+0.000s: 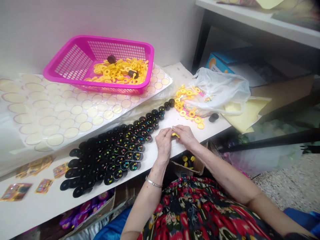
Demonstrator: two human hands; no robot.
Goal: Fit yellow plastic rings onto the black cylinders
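My left hand (163, 142) and my right hand (184, 136) meet above the front edge of the white table. Both are closed, fingertips pinched around a small yellow plastic piece (175, 135), mostly covered by the fingers. Left of them stand many small round black cups (120, 151) in tight rows, several with bright coloured bits inside. Beyond my hands, loose yellow ring-shaped pieces with tabs (191, 113) lie scattered. A single black cup (213, 117) rests to their right.
A pink basket (150, 55) with yellow rings and black cups sits on sheets of round stickers (57, 139). A clear plastic bag (220, 88) and yellow paper (243, 115) are at right. Below the table edge is an open box (200, 168). Small printed packets (44, 186) lie left.
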